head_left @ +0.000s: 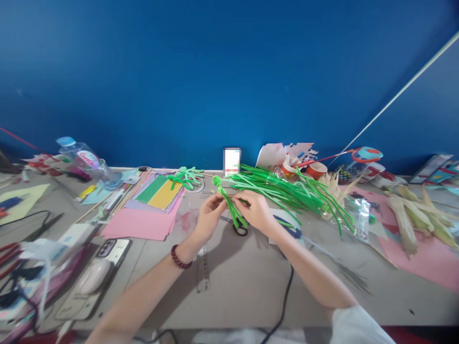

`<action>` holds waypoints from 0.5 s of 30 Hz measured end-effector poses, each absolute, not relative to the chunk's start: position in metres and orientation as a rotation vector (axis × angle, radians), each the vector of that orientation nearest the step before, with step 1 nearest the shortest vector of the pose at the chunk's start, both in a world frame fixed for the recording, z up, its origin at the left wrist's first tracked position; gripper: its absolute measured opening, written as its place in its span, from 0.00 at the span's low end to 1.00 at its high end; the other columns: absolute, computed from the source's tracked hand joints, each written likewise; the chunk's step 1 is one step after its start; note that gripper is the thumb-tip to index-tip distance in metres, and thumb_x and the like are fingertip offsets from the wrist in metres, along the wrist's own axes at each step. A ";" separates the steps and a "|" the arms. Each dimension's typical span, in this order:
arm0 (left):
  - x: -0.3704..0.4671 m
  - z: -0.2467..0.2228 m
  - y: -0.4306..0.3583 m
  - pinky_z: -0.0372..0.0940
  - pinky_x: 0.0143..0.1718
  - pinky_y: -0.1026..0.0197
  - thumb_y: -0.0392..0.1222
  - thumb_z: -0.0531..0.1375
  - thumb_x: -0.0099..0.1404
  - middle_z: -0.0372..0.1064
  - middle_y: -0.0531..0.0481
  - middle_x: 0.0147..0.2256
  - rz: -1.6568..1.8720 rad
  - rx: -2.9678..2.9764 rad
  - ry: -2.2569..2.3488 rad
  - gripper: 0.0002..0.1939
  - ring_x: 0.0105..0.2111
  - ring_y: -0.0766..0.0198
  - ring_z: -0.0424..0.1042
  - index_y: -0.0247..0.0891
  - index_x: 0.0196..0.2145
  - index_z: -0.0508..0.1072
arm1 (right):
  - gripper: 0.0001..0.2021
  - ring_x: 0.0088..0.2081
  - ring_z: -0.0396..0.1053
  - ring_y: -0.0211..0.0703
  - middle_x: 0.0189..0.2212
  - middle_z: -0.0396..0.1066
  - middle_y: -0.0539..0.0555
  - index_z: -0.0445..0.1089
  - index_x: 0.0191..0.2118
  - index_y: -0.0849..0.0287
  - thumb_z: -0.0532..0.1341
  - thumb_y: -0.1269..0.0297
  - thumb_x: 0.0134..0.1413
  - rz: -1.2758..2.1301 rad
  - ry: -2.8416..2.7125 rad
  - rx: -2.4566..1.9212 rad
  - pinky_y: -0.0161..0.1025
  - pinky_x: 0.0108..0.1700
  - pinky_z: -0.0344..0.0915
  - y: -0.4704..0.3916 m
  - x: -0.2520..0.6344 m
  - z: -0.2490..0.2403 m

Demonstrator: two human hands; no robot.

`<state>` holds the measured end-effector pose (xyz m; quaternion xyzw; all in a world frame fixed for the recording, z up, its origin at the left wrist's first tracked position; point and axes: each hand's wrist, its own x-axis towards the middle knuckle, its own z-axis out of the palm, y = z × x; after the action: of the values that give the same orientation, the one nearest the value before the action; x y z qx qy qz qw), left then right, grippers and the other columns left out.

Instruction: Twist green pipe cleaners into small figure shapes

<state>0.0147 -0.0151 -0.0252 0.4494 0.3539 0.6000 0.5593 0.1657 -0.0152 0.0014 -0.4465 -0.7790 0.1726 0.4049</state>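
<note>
Between my two hands stands a small bundle of green pipe cleaners (pixel 233 209), twisted into a knobby tip at its upper end, with loose stems fanning down toward me. My left hand (pixel 212 212) pinches the bundle from the left, below the tip. From the right, my right hand (pixel 254 206) has its fingers closed at the stems. Black-handled scissors (pixel 241 231) lie on the table just under the bundle, partly hidden by it. A clear ruler (pixel 202 272) lies below my left hand. Behind my right hand spreads a large pile of green pipe cleaners (pixel 287 188).
At left are pink paper (pixel 138 223), green and yellow sheets (pixel 159 192), a phone (pixel 95 282) and a plastic bottle (pixel 84 157). Twisted green pieces (pixel 186 177) lie at the back. Corn husks (pixel 412 215) rest at right. A black cable (pixel 287 291) crosses the front edge.
</note>
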 end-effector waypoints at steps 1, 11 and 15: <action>0.015 -0.025 -0.015 0.64 0.38 0.63 0.40 0.66 0.51 0.73 0.50 0.31 1.414 1.055 0.837 0.08 0.33 0.66 0.70 0.36 0.31 0.76 | 0.09 0.28 0.66 0.39 0.27 0.71 0.53 0.74 0.34 0.58 0.56 0.66 0.56 0.400 -1.966 -1.144 0.33 0.30 0.59 -0.016 0.165 0.001; 0.014 -0.027 -0.013 0.65 0.35 0.65 0.42 0.66 0.51 0.73 0.51 0.28 1.415 1.112 0.897 0.09 0.30 0.67 0.70 0.35 0.29 0.74 | 0.11 0.32 0.69 0.41 0.32 0.70 0.55 0.73 0.35 0.58 0.53 0.64 0.60 0.184 -2.029 -1.165 0.33 0.35 0.63 -0.018 0.163 -0.004; 0.012 -0.024 -0.013 0.66 0.34 0.64 0.42 0.67 0.49 0.74 0.49 0.30 1.363 1.092 0.845 0.11 0.30 0.66 0.72 0.35 0.31 0.75 | 0.11 0.33 0.70 0.40 0.32 0.72 0.54 0.73 0.40 0.56 0.53 0.66 0.59 0.145 -2.007 -1.134 0.34 0.37 0.64 -0.014 0.164 -0.008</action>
<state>0.0124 -0.0127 -0.0241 0.4641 0.3595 0.5795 0.5653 0.1641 -0.0141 -0.0078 -0.4492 -0.7947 0.0574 0.4042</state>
